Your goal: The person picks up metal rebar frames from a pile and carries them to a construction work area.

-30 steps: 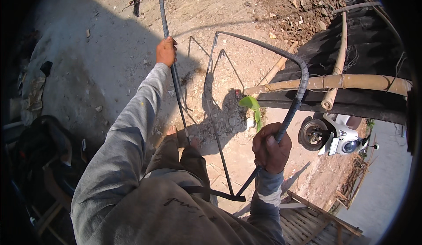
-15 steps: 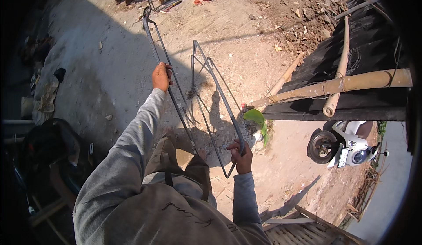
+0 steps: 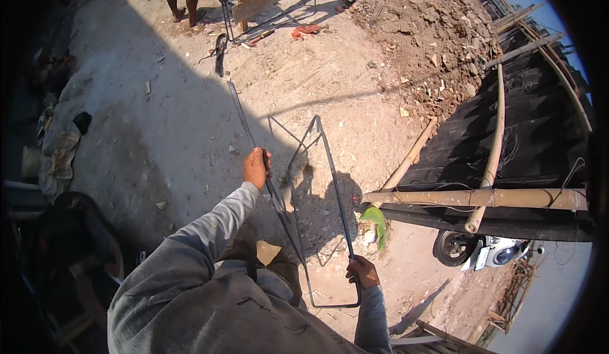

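Note:
My left hand (image 3: pixel 255 168) is closed round a dark ribbed rebar frame (image 3: pixel 242 114), which slants from the upper left down toward my legs and looks nearly edge-on. Lower right, my right hand (image 3: pixel 363 271) grips a second long bent rebar frame (image 3: pixel 336 183) near its bottom corner. That frame tapers to a bent top ahead of me, and its short bottom side lies across in front of my waist. Whether the two frames are joined near my legs, I cannot tell.
A person's bare legs (image 3: pixel 191 5) stand at the far left, near a wire-and-bar cage with a wooden board (image 3: pixel 266 4). Rubble (image 3: pixel 431 30) is heaped at the far right. Bamboo poles (image 3: pixel 526 198) lie across black sheeting, with a white scooter (image 3: pixel 501 252) beyond.
My view has tilted up, showing more of the far ground. Both hands still hold the rebar; the left frame has turned edge-on, and the right one's bottom side now shows wider.

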The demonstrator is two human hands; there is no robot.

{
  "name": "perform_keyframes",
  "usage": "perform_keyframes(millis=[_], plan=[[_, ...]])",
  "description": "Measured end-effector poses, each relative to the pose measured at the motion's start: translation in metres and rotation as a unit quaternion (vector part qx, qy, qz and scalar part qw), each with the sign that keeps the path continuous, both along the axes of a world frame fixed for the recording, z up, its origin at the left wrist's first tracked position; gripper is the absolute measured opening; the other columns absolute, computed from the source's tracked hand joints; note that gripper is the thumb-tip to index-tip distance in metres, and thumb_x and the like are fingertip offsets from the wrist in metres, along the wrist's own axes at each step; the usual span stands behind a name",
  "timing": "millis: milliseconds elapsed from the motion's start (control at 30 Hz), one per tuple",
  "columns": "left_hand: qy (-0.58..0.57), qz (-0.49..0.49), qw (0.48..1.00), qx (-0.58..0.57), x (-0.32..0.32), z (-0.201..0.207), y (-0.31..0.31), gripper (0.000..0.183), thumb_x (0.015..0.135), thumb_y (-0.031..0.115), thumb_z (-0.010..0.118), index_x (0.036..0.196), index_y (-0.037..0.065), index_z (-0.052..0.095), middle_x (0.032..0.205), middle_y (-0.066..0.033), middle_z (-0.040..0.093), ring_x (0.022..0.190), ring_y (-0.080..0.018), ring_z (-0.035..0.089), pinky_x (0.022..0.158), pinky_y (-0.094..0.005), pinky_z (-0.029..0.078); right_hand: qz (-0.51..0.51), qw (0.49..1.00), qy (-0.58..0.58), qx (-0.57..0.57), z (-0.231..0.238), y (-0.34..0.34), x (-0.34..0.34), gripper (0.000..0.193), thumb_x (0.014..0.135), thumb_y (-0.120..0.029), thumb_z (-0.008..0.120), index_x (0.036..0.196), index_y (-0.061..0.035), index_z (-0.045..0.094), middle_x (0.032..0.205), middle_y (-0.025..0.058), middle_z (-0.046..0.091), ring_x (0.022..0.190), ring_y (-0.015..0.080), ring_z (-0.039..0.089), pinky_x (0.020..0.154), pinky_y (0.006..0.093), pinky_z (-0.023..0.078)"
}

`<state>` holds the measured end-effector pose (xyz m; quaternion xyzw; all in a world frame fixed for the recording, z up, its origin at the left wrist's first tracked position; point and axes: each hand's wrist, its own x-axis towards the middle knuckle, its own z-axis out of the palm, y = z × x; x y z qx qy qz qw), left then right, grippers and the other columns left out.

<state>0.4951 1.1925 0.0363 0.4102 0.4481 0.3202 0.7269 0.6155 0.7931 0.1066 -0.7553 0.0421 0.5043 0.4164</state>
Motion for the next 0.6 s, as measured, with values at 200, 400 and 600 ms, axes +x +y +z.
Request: perform_keyframes(millis=[200, 400, 600], plan=[[-0.015, -0.018, 0.999, -0.034, 0.002, -0.003, 0.012, 0.04, 0.097, 0.037, 0.031, 0.081, 0.007, 0.052, 0.059, -0.0018, 0.048, 0.045, -0.0116, 0.043, 0.044, -0.029, 0.044, 0.015, 0.997, -0.015, -0.075, -0.064, 0.046, 0.009, 0.025, 0.083, -0.023, 0.065, 0.09, -0.0012, 0.057, 0.066, 0.0043, 0.054, 0.042, 0.0091, 0.043, 0.036, 0.0241, 0.034], [-0.015, -0.031, 0.997, -0.063, -0.001, 0.0, 0.028, 0.041, 0.097, 0.038, 0.03, 0.081, 0.007, 0.051, 0.059, -0.0028, 0.049, 0.046, -0.013, 0.045, 0.045, -0.0293, 0.045, -0.013, 0.993, -0.011, -0.118, -0.13, 0.095, 0.019, 0.028, 0.08, -0.024, 0.068, 0.088, 0.0004, 0.057, 0.064, 0.0066, 0.055, 0.043, 0.0118, 0.046, 0.036, 0.0265, 0.034], [0.012, -0.068, 0.995, -0.07, -0.001, -0.001, 0.062, 0.048, 0.096, 0.047, 0.026, 0.086, 0.007, 0.05, 0.063, -0.0054, 0.051, 0.052, -0.0156, 0.048, 0.052, -0.0317, 0.048, 0.025, 0.983, -0.047, -0.177, -0.207, 0.11, 0.023, 0.033, 0.079, -0.032, 0.066, 0.075, 0.0001, 0.062, 0.06, 0.01, 0.059, 0.05, 0.0172, 0.054, 0.044, 0.0325, 0.042]])
